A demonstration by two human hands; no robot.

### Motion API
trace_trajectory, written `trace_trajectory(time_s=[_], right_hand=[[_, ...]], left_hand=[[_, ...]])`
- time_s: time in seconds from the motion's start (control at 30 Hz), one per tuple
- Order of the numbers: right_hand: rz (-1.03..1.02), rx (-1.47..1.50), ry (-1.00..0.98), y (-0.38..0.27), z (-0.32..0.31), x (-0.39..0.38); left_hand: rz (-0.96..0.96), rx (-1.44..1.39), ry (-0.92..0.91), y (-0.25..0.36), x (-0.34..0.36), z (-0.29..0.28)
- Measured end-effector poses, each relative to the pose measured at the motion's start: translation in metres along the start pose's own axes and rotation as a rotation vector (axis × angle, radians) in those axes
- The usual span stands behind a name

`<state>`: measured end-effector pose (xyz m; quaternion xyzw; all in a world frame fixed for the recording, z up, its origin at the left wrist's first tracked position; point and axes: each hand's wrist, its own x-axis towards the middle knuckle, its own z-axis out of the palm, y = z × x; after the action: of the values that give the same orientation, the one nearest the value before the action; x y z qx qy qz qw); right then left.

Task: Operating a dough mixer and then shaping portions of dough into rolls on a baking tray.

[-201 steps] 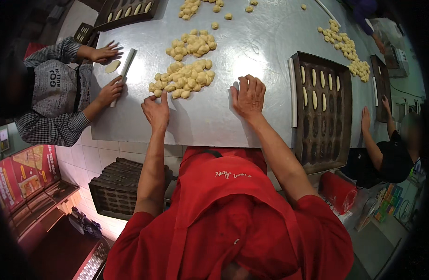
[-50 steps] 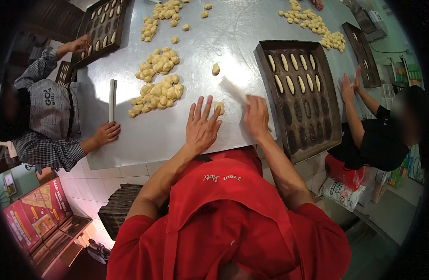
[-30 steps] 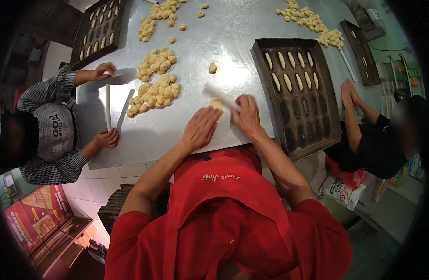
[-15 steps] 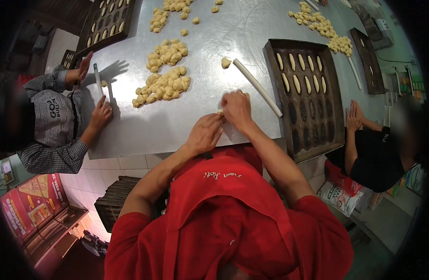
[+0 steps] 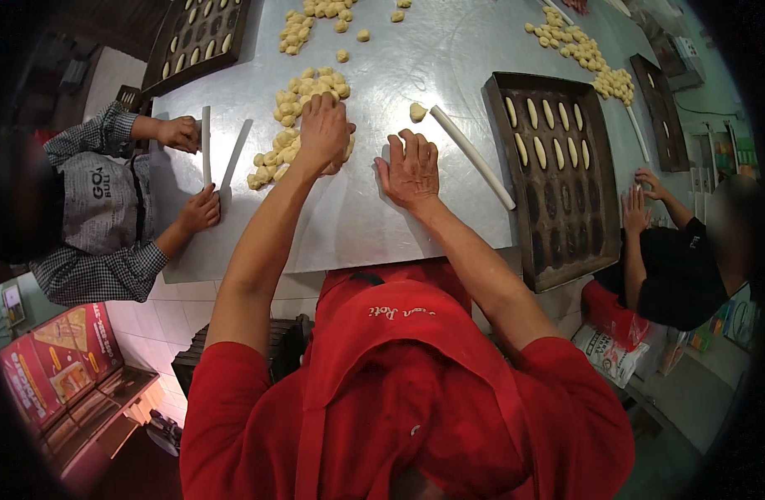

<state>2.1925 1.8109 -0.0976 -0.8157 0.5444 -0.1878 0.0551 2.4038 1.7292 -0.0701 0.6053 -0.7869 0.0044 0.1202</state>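
My left hand (image 5: 325, 133) reaches over a heap of small pale-yellow dough balls (image 5: 316, 81). Its fingers are curled downward and pressed together among the balls; whatever is under them is hidden. To its right, my right hand (image 5: 411, 171) lies palm down on the metal table (image 5: 361, 225) with fingers stretched and spread. Whether dough sits beneath that palm I cannot tell. A single dough lump (image 5: 418, 112) rests just beyond my right hand, beside the end of a white rolling pin (image 5: 472, 157) that lies slantwise.
Right of the pin stands a dark baking tray (image 5: 528, 242) with two rows of finger-shaped dough pieces. Another filled tray (image 5: 158, 79) is at the far left. A co-worker at left holds a thin rod (image 5: 206, 146); another person stands at right, near more dough balls (image 5: 614, 86).
My hands, together near the table edge before, are now apart. The left has moved forward to the dough heap; the right has flattened on the table. The left co-worker's hand has closed on the rod.
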Motion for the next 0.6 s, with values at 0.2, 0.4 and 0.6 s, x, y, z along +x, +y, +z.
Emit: trace_trajectory(time_s=[0.2, 0.4, 0.6], right_hand=[[-0.016, 0.452, 0.011, 0.020, -0.033, -0.067], [0.118, 0.362, 0.165, 0.061, -0.064, -0.088], [0.637, 0.691, 0.919, 0.125, -0.158, -0.089]], left_hand=[[-0.226, -0.983, 0.085, 0.053, 0.001, -0.031], [-0.312, -0.995, -0.209, 0.058, -0.061, -0.003], [-0.441, -1.191, -0.198, 0.064, -0.102, 0.017]])
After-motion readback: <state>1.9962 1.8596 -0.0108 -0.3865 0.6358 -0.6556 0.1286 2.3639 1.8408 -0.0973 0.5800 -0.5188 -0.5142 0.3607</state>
